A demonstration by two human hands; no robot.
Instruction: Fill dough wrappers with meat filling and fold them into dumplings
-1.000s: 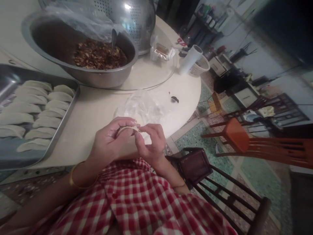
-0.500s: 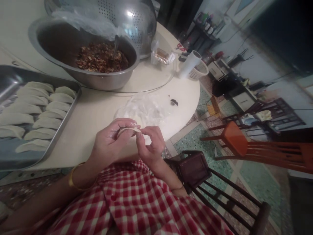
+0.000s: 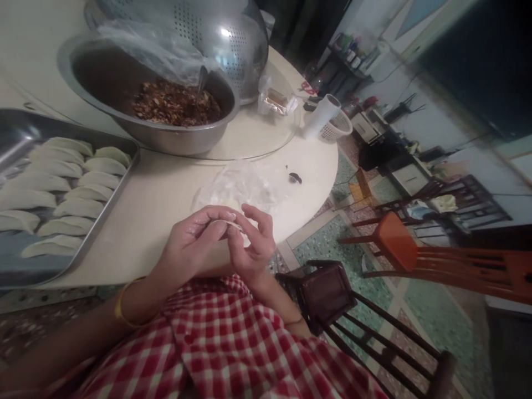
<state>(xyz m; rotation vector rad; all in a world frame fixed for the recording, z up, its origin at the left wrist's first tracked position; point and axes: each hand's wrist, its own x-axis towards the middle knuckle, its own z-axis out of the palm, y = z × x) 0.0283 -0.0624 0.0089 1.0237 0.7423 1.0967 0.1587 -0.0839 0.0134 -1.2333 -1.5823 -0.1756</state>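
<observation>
Between my two hands is a pale dumpling (image 3: pixel 233 224), mostly hidden by fingers, with only its thin edge showing. My left hand (image 3: pixel 199 233) is closed around it, thumb on the near side. The thumb and index finger of my right hand (image 3: pixel 252 238) pinch its right end. Beyond my hands a crumpled clear plastic bag (image 3: pixel 253 185) lies on the table, with something pale partly visible at it. To the left, a metal tray (image 3: pixel 103 221) holds rows of finished-looking folded dumplings (image 3: pixel 78 208).
A steel bowl (image 3: pixel 174 138) of dark chopped filling (image 3: pixel 174 105), with a spoon (image 3: pixel 202 80) in it, stands behind, a colander (image 3: pixel 249 50) beyond. A wrapped package (image 3: pixel 276 101), plastic roll (image 3: pixel 324 113) and white basket (image 3: pixel 338 128) sit at the right. Chairs (image 3: pixel 328 291) stand beside the table.
My right index finger has lifted and shifted left along the dumpling's edge, closer to my left hand. Less of the dumpling shows now. The camera view has moved slightly.
</observation>
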